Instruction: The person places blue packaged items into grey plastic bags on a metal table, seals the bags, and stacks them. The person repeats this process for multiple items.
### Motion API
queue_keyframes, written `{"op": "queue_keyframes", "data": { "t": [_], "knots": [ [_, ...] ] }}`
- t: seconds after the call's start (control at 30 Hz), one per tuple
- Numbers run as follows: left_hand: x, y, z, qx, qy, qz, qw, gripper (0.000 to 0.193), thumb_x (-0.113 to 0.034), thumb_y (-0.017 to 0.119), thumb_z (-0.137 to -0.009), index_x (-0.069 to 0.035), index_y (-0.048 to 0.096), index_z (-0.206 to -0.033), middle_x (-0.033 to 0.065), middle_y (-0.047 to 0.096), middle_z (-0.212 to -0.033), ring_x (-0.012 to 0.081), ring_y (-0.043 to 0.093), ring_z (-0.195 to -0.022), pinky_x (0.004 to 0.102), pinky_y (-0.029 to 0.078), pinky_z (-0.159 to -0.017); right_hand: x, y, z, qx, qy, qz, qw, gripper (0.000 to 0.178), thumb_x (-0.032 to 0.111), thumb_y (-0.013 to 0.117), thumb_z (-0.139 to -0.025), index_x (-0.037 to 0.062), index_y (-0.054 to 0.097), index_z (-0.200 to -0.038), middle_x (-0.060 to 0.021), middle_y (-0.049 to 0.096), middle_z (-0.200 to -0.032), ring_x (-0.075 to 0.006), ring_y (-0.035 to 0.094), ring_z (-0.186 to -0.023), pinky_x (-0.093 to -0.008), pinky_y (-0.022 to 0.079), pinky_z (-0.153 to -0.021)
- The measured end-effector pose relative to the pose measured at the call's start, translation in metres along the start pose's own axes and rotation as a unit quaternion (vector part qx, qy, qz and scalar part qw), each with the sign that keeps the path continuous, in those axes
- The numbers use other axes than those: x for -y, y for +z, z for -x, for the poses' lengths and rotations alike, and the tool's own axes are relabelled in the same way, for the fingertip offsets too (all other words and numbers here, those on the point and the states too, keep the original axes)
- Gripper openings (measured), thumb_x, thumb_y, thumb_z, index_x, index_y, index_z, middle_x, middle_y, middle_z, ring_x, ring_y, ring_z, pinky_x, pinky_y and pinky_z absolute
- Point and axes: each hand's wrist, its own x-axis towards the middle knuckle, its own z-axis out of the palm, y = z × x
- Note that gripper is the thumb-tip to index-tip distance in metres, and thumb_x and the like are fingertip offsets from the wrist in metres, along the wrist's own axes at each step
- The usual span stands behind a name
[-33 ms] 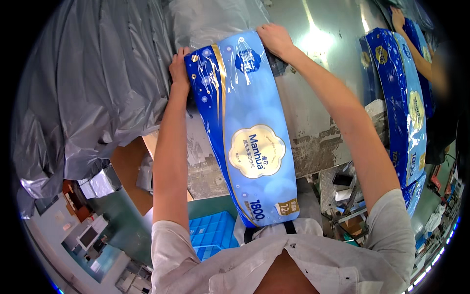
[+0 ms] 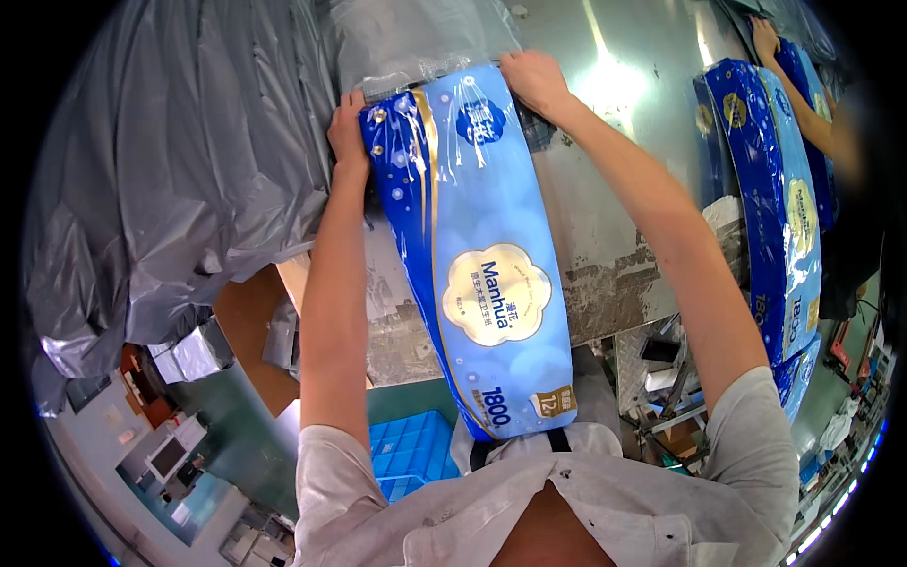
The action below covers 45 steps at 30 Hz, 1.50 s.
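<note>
A long, plastic-wrapped toilet-paper pack [image 2: 491, 213] in dark and light blue lies lengthwise before me, its near end against my body. At its far left corner my left hand [image 2: 349, 132] is closed, fingers curled over the edge. My right hand [image 2: 535, 81] grips the far right corner, with its fingertips partly hidden behind the wrapping. Just beyond the far end lies clear plastic film [image 2: 416, 38] on the metal table [image 2: 614, 170], reaching close to both hands.
Grey plastic sheeting [image 2: 208, 142] hangs at the left, above a cardboard box [image 2: 250, 326]. A blue crate [image 2: 411, 449] stands below the table. On the right are more blue packs [image 2: 770, 189] and another person's arm [image 2: 798, 99]. Tools and metal parts [image 2: 671, 406] lie under the table edge.
Both hands and the pack's far end have shifted very slightly toward me. The grip on the pack looks the same.
</note>
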Motion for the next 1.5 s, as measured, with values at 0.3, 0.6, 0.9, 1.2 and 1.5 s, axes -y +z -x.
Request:
{"op": "queue_keyframes", "data": {
  "t": [0.3, 0.6, 0.9, 1.2, 1.5],
  "knots": [
    [-0.03, -0.046, 0.05, -0.089, -0.118, 0.102, 0.984, 0.01, -0.007, 0.05, -0.091, -0.003, 0.049, -0.1, 0.0175, 0.052, -0.109, 0.0428, 0.054, -0.096, 0.0477, 0.045, -0.076, 0.023, -0.04, 0.038, -0.04, 0.07, -0.091, 0.993, 0.022, 0.02, 0.048, -0.09, 0.0024, 0.058, -0.083, -0.0173, 0.063, -0.082, -0.0384, 0.061, -0.079, -0.0473, 0.049, -0.069],
    [0.009, 0.038, 0.081, -0.061, -0.256, 0.341, 0.903, 0.035, -0.005, 0.055, -0.088, -0.003, 0.041, -0.121, 0.0267, 0.059, -0.109, 0.0428, 0.057, -0.105, 0.0431, 0.046, -0.088, 0.011, 0.008, 0.06, -0.018, 0.174, -0.408, 0.896, 0.028, 0.014, 0.059, -0.087, 0.002, 0.055, -0.112, -0.0173, 0.063, -0.095, -0.0288, 0.059, -0.091, -0.0364, 0.047, -0.083],
    [0.017, 0.081, 0.075, -0.076, -0.36, 0.529, 0.765, 0.056, -0.045, 0.036, -0.1, 0.003, 0.065, -0.096, 0.0119, 0.066, -0.087, 0.0169, 0.059, -0.075, 0.0332, 0.047, -0.074, 0.012, 0.04, 0.045, 0.055, 0.252, -0.305, 0.917, 0.039, 0.016, 0.054, -0.088, -0.0044, 0.051, -0.12, -0.0299, 0.058, -0.115, -0.0455, 0.052, -0.112, -0.0498, 0.045, -0.092],
    [-0.006, 0.026, 0.104, 0.039, -0.248, 0.325, 0.912, 0.027, -0.023, 0.036, -0.098, 0.002, 0.047, -0.098, 0.0256, 0.06, -0.077, 0.0402, 0.058, -0.069, 0.0481, 0.043, -0.064, 0.018, 0.021, 0.06, -0.012, 0.265, -0.331, 0.905, 0.025, 0.019, 0.045, -0.095, 0.0015, 0.049, -0.112, -0.0249, 0.062, -0.104, -0.0411, 0.059, -0.1, -0.0434, 0.046, -0.083],
    [-0.024, -0.026, 0.122, 0.148, -0.141, 0.138, 0.969, 0.034, -0.007, 0.04, -0.092, 0.0, 0.044, -0.125, 0.0313, 0.063, -0.09, 0.0458, 0.062, -0.089, 0.0531, 0.049, -0.076, 0.042, -0.091, 0.055, 0.329, 0.043, -0.226, 0.916, 0.021, 0.013, 0.046, -0.09, 0.0003, 0.059, -0.101, -0.0152, 0.07, -0.082, -0.0228, 0.067, -0.067, -0.0356, 0.053, -0.06]
  ]
}}
